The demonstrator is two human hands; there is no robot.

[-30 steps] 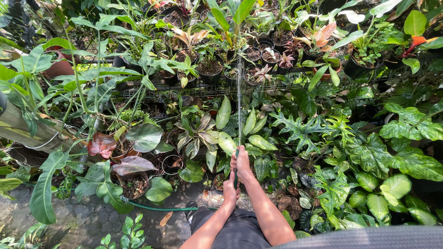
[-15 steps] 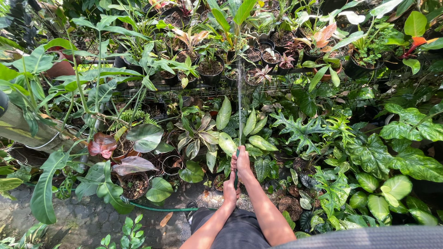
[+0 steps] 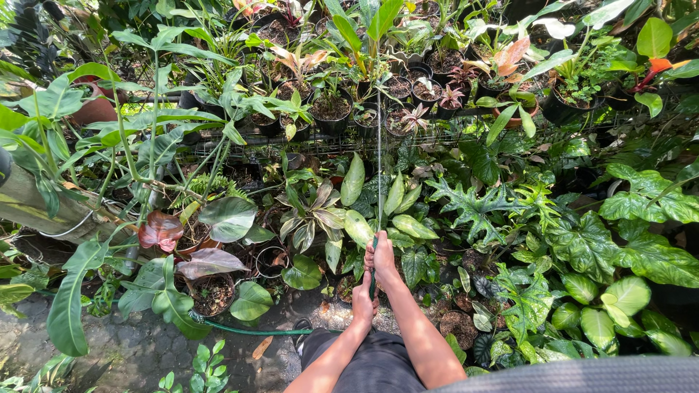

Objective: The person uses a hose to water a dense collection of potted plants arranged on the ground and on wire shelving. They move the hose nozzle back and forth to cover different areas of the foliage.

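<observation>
Dense potted plants: dark pots [image 3: 331, 109] of soil at top, pink-red leaf [image 3: 160, 231] left, paved ground [image 3: 131, 356] below.

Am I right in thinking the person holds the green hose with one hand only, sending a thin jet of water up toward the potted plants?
Not quite: the head view shows both hands, left hand and right hand, on the green hose. The thin jet toward the potted plants is right.

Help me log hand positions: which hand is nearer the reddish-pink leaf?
Left. The left hand grips the hose low, closer to the reddish-pink leaf; the right hand grips higher, farther right.
</observation>
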